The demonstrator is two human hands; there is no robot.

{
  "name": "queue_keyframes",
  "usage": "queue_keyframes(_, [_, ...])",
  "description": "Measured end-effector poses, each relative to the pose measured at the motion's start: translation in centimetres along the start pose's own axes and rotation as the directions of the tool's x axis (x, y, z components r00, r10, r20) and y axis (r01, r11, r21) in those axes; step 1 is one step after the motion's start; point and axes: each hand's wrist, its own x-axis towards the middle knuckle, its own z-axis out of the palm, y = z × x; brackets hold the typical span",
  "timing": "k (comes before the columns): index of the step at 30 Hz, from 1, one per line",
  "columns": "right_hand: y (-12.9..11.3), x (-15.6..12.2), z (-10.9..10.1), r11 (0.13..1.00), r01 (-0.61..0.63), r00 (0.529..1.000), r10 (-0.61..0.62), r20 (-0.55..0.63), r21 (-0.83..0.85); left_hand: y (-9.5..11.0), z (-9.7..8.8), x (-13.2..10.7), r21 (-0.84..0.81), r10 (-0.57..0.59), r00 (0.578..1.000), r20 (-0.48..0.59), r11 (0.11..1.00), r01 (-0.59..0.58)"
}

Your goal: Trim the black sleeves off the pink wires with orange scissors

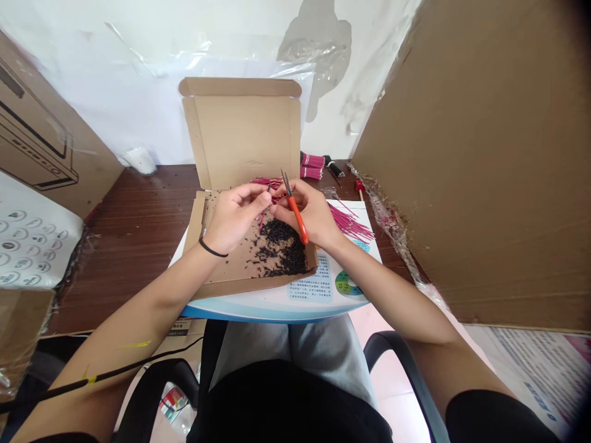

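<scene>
An open cardboard box (210,280) lies in front of me with its lid standing up. A pile of small black bits (284,246) covers its floor. My left hand (231,218) hovers over the box, fingers pinched on a thin pink wire (264,212). My right hand (314,215) is closed round orange-handled cutters (295,212), whose metal tips point up beside the left fingertips. Loose pink wires (351,224) lie to the right of my right hand, and more sit at the box's back edge (268,182).
Bundles of pink wires (313,166) and a black bundle (335,167) rest on the dark wooden table behind the box. A printed white sheet (323,289) lies under the box. Large cardboard panels stand at the right (484,160) and left (41,141). Chair armrests flank my lap.
</scene>
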Motion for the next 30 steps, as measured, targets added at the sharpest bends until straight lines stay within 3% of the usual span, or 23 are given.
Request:
queue_keyframes(4, [-0.2, 0.0, -0.8, 0.945, 0.038, 0.995, -0.065, -0.071, -0.326, 0.0, -0.1, 0.1, 0.059, -0.007, 0.999, -0.049, 0.998, 0.01])
queue_keyframes(7, [-0.2, 0.1, -0.9, 0.893, 0.081, 0.994, -0.102, -0.025, -0.443, -0.1, -0.1, 0.2, 0.071, 0.014, 0.999, -0.049, 0.997, -0.01])
queue_keyframes(11, [0.0, 0.0, -0.8, 0.862, 0.133, 0.99, -0.135, 0.031, -0.489, 0.2, -0.2, 0.1, 0.11, 0.051, 0.999, -0.017, 0.993, -0.049])
queue_keyframes(18, [0.1, 0.0, -0.8, 0.846, 0.146, 0.987, -0.159, 0.019, -0.512, 1.1, -0.3, 0.0, 0.208, 0.092, 0.995, 0.023, 0.974, -0.095])
queue_keyframes(25, [0.3, -0.1, -0.5, 0.834, 0.139, 0.989, -0.145, 0.03, -0.535, 0.4, -0.7, 0.1, 0.357, 0.199, 0.98, 0.028, 0.913, -0.195])
queue_keyframes(30, [1.0, -0.1, -0.1, 0.795, 0.174, 0.975, -0.222, -0.011, -0.581, 0.4, -0.4, -0.1, 0.344, 0.167, 0.986, 0.005, 0.926, -0.159])
